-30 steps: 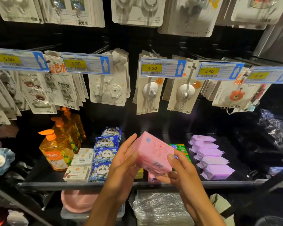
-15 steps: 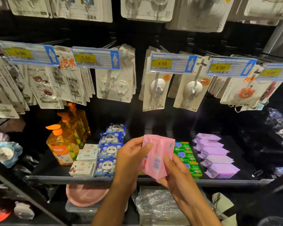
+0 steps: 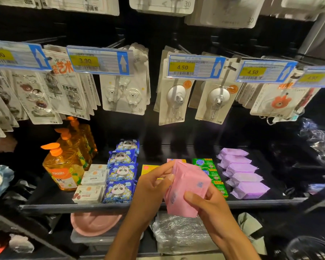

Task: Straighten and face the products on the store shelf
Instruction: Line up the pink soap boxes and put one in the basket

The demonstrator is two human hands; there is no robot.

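Both hands hold the pink pack (image 3: 188,184) tilted in the air just above the shelf's front lip (image 3: 64,206). The left hand (image 3: 150,186) pinches its upper left edge and the right hand (image 3: 208,205) curls round its lower corner. Behind the lip, panda packs (image 3: 120,171) and green boxes (image 3: 204,163) flank a yellow pack (image 3: 148,168), with bare shelf board at the back.

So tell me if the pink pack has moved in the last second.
Yes: the pink pack has turned and dropped; its lower end now crosses the shelf's front edge.
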